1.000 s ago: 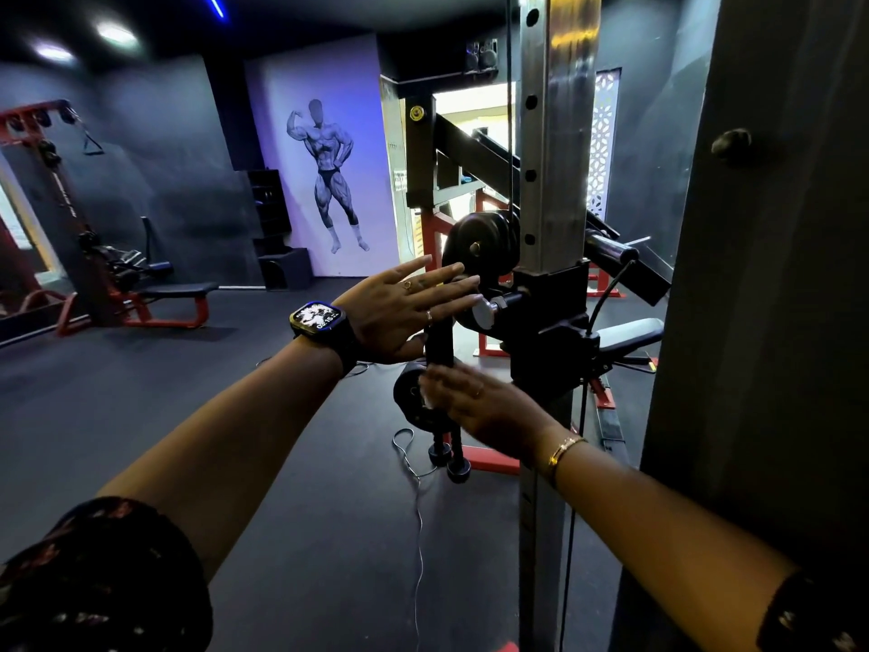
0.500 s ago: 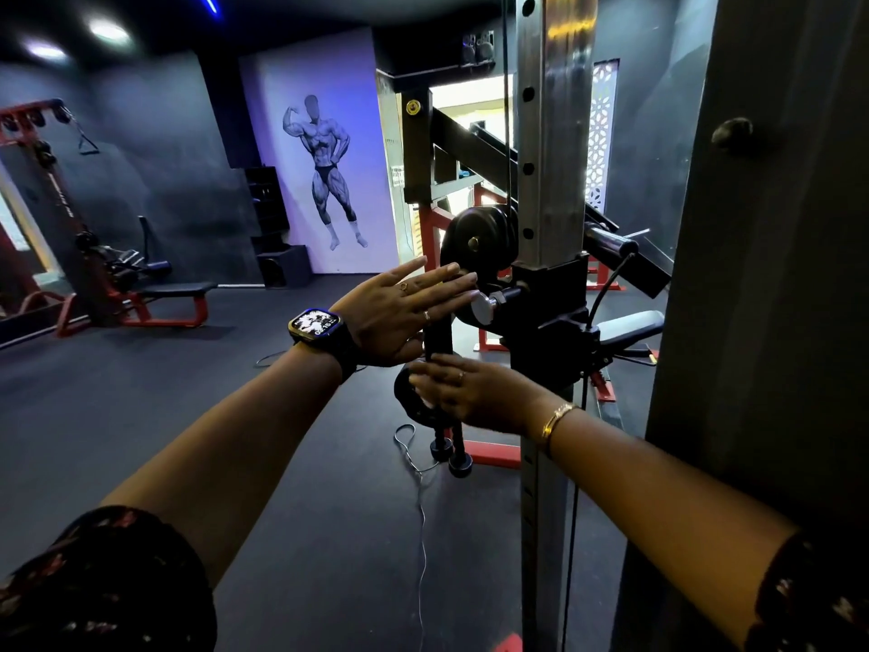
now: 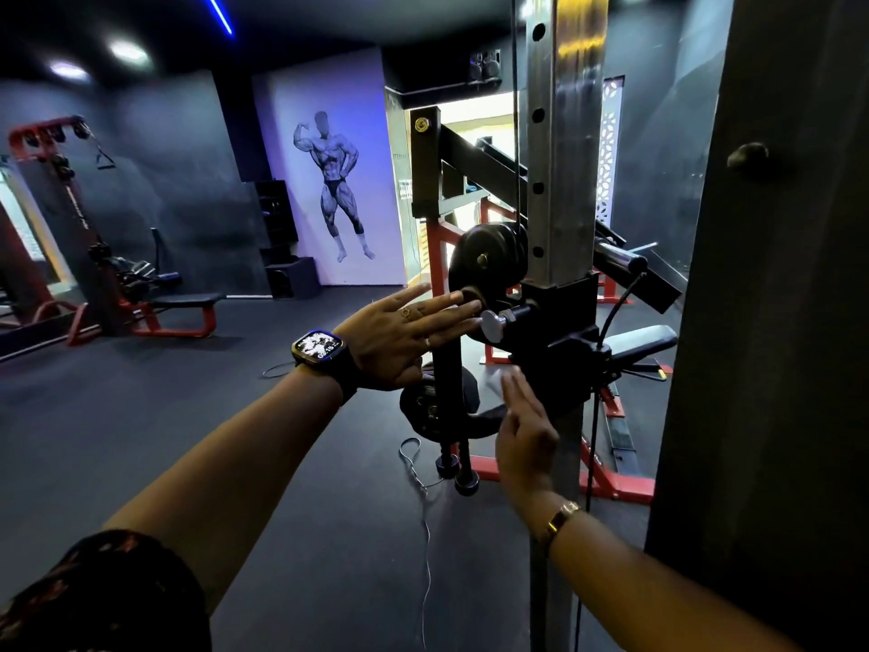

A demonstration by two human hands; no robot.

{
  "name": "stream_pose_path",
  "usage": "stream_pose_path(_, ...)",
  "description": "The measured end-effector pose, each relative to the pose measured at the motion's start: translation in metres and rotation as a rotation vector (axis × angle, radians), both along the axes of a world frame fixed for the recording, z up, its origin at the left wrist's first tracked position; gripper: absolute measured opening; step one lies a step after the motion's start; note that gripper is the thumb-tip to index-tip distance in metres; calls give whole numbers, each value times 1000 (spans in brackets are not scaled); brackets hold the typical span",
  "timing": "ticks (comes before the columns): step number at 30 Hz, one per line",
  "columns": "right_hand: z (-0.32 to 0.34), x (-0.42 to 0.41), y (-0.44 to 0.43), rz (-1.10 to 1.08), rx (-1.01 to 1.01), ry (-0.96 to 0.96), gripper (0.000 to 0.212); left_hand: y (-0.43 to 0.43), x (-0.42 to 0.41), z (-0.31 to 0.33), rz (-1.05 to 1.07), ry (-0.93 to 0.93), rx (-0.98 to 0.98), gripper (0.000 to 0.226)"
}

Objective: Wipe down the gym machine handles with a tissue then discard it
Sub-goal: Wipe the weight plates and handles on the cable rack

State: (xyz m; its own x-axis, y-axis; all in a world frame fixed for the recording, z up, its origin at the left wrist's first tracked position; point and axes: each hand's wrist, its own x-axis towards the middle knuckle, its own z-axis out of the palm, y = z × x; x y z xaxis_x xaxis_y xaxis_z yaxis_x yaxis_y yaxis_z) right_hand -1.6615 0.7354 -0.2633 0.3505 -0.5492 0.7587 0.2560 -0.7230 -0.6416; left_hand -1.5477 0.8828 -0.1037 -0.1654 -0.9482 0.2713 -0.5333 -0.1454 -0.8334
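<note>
I see a dark gym room with black walls and a dark rubber floor (image 3: 141,416); two ceiling lights (image 3: 127,51) and a blue light strip (image 3: 218,11) sit at the top left. A pale wall panel (image 3: 329,171) carries a bodybuilder mural (image 3: 336,185), with black shelving (image 3: 277,214) just beside it. A red-framed bench (image 3: 174,312) stands at the floor's left edge, and a bright doorway (image 3: 470,134) opens behind.

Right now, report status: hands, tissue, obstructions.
Left hand open, fingers spread, at the black handle. Right hand open, empty, beside the steel post. No tissue in sight. Silver knob juts toward left fingertips.
</note>
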Motion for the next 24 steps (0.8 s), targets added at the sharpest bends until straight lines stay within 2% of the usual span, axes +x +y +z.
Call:
stream_pose_path(1, 16, -1, 8, 77, 289, 78, 37, 0, 1, 0, 3, -5, 5, 74)
stream_pose_path(3, 45, 0, 23, 302, 672, 180, 28, 0, 2, 0, 5, -14, 10, 74)
stream_pose_path(5, 68, 2, 35, 406, 793, 184, 25, 0, 1, -1, 0, -12, 4, 75)
stream_pose_path(7, 81, 9, 45, 418, 747, 190, 25, 0, 1, -1, 1, -13, 3, 76)
stream_pose_path(9, 86, 13, 54, 383, 586, 166, 18, 0, 0, -2, 1, -20, 7, 76)
stream_pose_path(12, 72, 13, 59, 268, 313, 129, 51, 1, -1, -2, 0, -9, 2, 77)
stream_pose_path(15, 29, 10, 63, 266, 199, 122, 62, 3, -3, -3, 1, -1, -12, 77)
stream_pose_path(17, 5, 10, 61, 187, 159, 197, 66, 3, -4, -2, -3, -7, -15, 78)
stream_pose_path(20, 13, 10, 59, 192, 256, 238, 55, 2, -3, -3, -2, 3, -13, 77)
stream_pose_path(24, 65, 13, 62, 195, 204, 73, 47, 1, 0, -4, 17, -13, 1, 79)
